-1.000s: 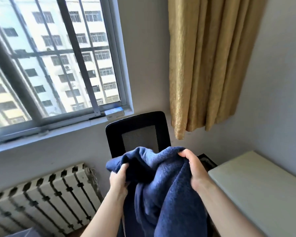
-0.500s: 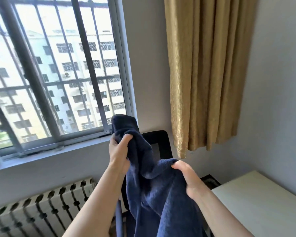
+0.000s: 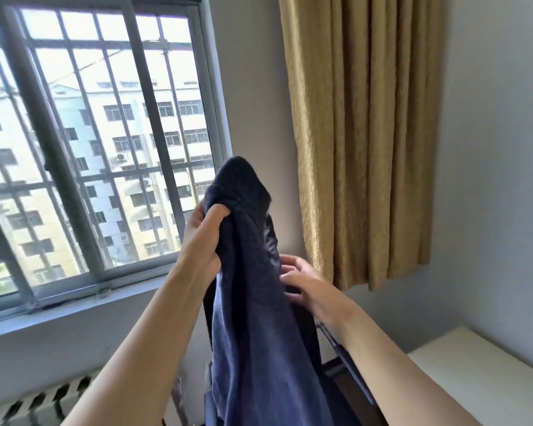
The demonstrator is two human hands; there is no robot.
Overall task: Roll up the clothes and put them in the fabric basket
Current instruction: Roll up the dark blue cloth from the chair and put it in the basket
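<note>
A dark blue fleece garment (image 3: 253, 318) hangs in front of me, raised to window height. My left hand (image 3: 203, 241) grips its top end, with a fold of cloth bunched above the fingers. My right hand (image 3: 302, 281) is lower and to the right, fingers spread against the garment's right edge; its grasp is partly hidden behind the cloth. The garment's lower part runs out of the frame at the bottom. No fabric basket is in view.
A barred window (image 3: 99, 142) fills the left. A yellow curtain (image 3: 363, 133) hangs at the right. A radiator (image 3: 43, 404) sits under the sill. A pale table corner (image 3: 480, 379) lies at the lower right. Dark chair parts (image 3: 345, 364) show behind the garment.
My left hand has lifted the garment's end much higher. My right hand has let go of its bunched hold and now touches the right edge with spread fingers. The view has tilted up.
</note>
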